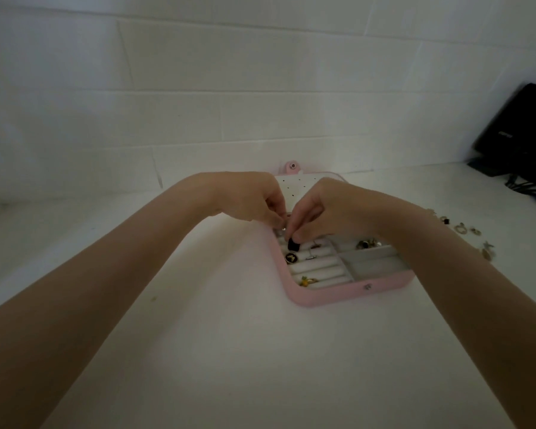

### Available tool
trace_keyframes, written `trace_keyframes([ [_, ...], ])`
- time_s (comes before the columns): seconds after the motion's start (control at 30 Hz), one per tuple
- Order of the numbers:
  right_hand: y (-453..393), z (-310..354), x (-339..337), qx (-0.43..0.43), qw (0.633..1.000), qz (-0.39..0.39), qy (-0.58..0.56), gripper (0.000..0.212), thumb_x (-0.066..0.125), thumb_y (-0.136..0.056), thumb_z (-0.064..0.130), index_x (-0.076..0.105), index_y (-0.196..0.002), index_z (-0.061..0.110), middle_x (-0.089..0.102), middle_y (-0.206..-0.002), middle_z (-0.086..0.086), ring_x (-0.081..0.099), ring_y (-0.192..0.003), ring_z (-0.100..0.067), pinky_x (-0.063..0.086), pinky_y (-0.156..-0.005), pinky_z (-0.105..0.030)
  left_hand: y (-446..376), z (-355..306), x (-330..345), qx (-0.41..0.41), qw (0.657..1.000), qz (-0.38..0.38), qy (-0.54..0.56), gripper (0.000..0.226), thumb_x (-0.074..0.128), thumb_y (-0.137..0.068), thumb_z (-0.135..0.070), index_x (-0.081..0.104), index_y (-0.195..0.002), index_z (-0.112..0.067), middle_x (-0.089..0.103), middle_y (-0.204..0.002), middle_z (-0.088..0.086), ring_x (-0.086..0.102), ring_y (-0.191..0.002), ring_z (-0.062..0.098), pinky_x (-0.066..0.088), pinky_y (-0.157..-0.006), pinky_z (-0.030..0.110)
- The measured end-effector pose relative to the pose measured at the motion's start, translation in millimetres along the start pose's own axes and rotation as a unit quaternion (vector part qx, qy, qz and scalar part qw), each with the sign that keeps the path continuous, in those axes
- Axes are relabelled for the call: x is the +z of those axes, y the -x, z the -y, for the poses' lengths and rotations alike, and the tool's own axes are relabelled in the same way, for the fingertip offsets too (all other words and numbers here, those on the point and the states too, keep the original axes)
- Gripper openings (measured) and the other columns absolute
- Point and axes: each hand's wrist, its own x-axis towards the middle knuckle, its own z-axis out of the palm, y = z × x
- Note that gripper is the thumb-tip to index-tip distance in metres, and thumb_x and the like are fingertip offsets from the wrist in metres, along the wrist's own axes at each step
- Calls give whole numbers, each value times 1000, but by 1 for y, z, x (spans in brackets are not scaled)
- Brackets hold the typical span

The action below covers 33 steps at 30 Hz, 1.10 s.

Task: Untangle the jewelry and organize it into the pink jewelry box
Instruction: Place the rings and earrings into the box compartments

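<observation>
The open pink jewelry box [338, 294] lies on the white table, its lid [294, 187] standing behind my hands. My right hand [319, 209] pinches a small black jewelry piece [293, 244] over the white ring rolls at the box's back left. My left hand [254, 198] pinches something small and shiny [281, 226] right beside it; what it is I cannot tell. In the rolls sit a round black ring with a gold butterfly [291, 258], a yellow ring [306, 281] and small silver pieces. A cluster of jewelry [367, 244] fills a right compartment.
Loose jewelry [464, 230] lies scattered on the table to the right of the box. A black device with cables [520, 131] stands at the far right against the white brick wall. The table stretches white on the left and in front.
</observation>
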Motion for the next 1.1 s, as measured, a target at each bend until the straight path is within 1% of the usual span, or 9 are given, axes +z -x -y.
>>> trace_keyframes([
  [0.07, -1, 2, 2, -9, 1000, -2, 16, 21, 71, -77, 10, 73, -72, 30, 69, -68, 18, 61, -69, 3, 50, -83, -25, 0, 1, 0, 3, 1000, 1, 2, 13, 61, -88, -23, 65, -77, -19, 44, -60, -8, 37, -56, 8, 29, -49, 13],
  [0.17, -2, 3, 5, -20, 999, -13, 32, 24, 71, -76, 7, 72, -70, 30, 65, -59, 19, 62, -69, -1, 50, -81, -28, -1, 3, 1, 6, 1000, 1, 12, 11, 61, -88, -22, 66, -79, -20, 47, -60, -10, 42, -60, 10, 34, -52, 13],
  [0.27, -2, 6, 8, -24, 999, -35, 30, 26, 72, -75, 6, 69, -66, 31, 68, -70, 13, 66, -77, -10, 53, -84, -32, -3, 5, 1, 11, 1000, 3, 12, 10, 60, -88, -22, 69, -87, -17, 52, -67, -8, 48, -67, 13, 39, -60, 18],
  [0.37, -2, 7, 10, -29, 998, -52, 29, 28, 72, -75, 6, 68, -65, 32, 68, -72, 13, 64, -77, -6, 52, -85, -28, -4, 6, 0, 15, 1000, 2, 25, 9, 61, -88, -20, 69, -85, -16, 52, -67, -8, 48, -64, 8, 40, -57, 12],
  [0.57, -2, 6, 16, -9, 997, -66, 28, 28, 71, -75, 6, 66, -64, 31, 69, -75, 5, 65, -79, -12, 53, -81, -30, -4, 6, 1, 14, 999, 0, 38, 12, 60, -89, -17, 70, -88, -12, 51, -63, -10, 47, -60, 4, 41, -55, 8],
  [0.73, -5, 5, 20, 20, 994, -83, 61, 23, 74, -76, 17, 56, -63, 26, 57, -68, 13, 52, -64, -1, 46, -67, -20, -2, 3, -1, 10, 999, 3, 31, 13, 59, -89, -15, 65, -78, -19, 51, -64, -10, 47, -60, 4, 40, -55, 8],
  [0.8, -2, 2, 14, 27, 995, -100, 8, 20, 76, -74, 21, 59, -65, 23, 61, -69, 7, 53, -62, -4, 47, -66, -23, -1, 3, -2, 5, 999, 3, 36, 13, 60, -89, -17, 64, -77, -20, 50, -64, -9, 47, -61, 5, 40, -56, 10],
  [0.9, 2, -2, -1, 13, 986, -161, -47, 13, 74, -76, 16, 66, -67, 21, 68, -66, 5, 57, -57, -1, 43, -61, -19, -1, 5, -3, 0, 998, 0, 66, 10, 60, -88, -18, 66, -80, -18, 50, -65, -8, 48, -62, 2, 42, -56, 8],
  [1.1, -5, 3, 6, 15, 990, -114, -82, 7, 76, -74, 8, 69, -75, 10, 67, -58, 3, 55, -46, 3, 42, -49, -10, -3, 5, -6, -10, 995, 4, 94, 15, 60, -89, -18, 66, -76, -23, 55, -62, -17, 52, -57, -8, 43, -56, 7],
])
